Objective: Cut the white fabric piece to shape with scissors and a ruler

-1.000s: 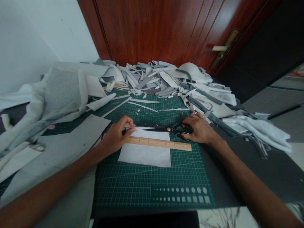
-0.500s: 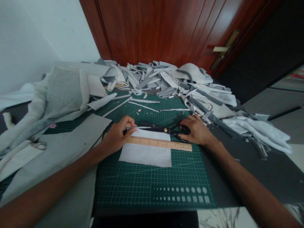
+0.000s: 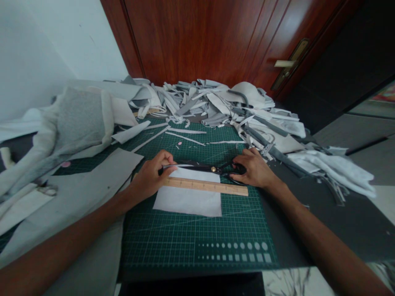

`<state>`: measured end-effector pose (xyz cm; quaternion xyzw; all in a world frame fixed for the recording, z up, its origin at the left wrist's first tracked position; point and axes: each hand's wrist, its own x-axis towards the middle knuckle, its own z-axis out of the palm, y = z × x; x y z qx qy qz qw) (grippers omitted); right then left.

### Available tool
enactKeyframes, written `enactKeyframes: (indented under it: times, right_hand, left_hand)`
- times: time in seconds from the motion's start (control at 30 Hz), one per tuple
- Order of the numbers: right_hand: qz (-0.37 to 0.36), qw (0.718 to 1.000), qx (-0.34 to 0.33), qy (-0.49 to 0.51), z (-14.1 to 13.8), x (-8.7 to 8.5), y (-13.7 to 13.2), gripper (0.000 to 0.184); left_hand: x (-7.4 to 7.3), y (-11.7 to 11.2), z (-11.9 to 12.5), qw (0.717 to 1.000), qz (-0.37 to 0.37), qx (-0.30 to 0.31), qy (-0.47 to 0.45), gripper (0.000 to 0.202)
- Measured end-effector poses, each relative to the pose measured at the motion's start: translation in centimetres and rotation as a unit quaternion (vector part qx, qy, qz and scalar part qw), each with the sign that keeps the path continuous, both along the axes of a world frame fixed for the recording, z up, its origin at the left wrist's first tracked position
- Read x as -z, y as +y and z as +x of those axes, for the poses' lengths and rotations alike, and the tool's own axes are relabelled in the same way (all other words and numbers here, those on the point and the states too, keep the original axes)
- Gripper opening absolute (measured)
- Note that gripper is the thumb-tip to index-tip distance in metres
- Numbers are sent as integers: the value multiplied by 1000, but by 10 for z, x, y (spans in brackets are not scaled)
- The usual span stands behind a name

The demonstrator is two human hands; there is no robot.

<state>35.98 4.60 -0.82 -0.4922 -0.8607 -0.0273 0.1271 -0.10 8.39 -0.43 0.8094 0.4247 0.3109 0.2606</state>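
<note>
My right hand point(image 3: 254, 167) is closed around the handles of black scissors point(image 3: 213, 169), whose blades point left. My left hand point(image 3: 156, 172) pinches the blade end of the scissors between thumb and fingers. Under the blades lies a small white piece of fabric point(image 3: 188, 201), flat on a green cutting mat point(image 3: 173, 236). Across that fabric, just nearer than the scissors, rests a wooden ruler point(image 3: 210, 186). Its left end is hidden by my left hand, and its right end sticks out past the fabric onto the mat.
A large pale fabric sheet point(image 3: 83, 201) covers the mat's left side. Behind it sits a bundled grey and white cloth point(image 3: 82, 111). Heaped fabric scraps point(image 3: 212, 105) line the back and right, before a wooden door point(image 3: 191, 41). Thin cut strips point(image 3: 187, 131) lie on the mat.
The view has shifted very slightly. Both hands, the scissors, the ruler and the white fabric keep the same positions relative to each other.
</note>
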Motion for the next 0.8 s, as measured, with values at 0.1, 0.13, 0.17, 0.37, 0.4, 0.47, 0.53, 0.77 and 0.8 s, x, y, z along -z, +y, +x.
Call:
enactKeyframes:
  times: [0.1,0.13,0.17,0.37,0.4,0.47,0.53,0.77,0.8]
  right_hand:
    - [-2,1000,0,4,0,0,0,32]
    - [-2,1000,0,5,0,1,0,32]
    - [-2,1000,0,5,1,1,1,32]
    - [-11,1000,-3,9,2,2,1,35]
    - [-13,1000,-3,9,2,1,2,36]
    - [-18,1000,-4,6,2,1,2,36]
    - [-17,1000,-5,-2,2,0,2,36]
    - [0,1000,11,6,3,-1,1,35]
    - [2,1000,14,12,4,-1,0,34]
  left_hand:
    - [-1,0,0,1000,-11,0,-3,15]
    - [-1,0,0,1000,-15,0,-3,15]
    - [-1,0,0,1000,-19,1,-4,15]
    - [1,0,-2,1000,-22,-11,15,17]
    - [1,0,-2,1000,-22,-12,17,17]
    - [0,0,-2,1000,-20,-11,17,17]
    - [0,0,-2,1000,-15,-12,17,17]
    - [-1,-1,-1,1000,-9,-19,9,17]
    - [0,-1,-1,1000,-10,-19,9,17]
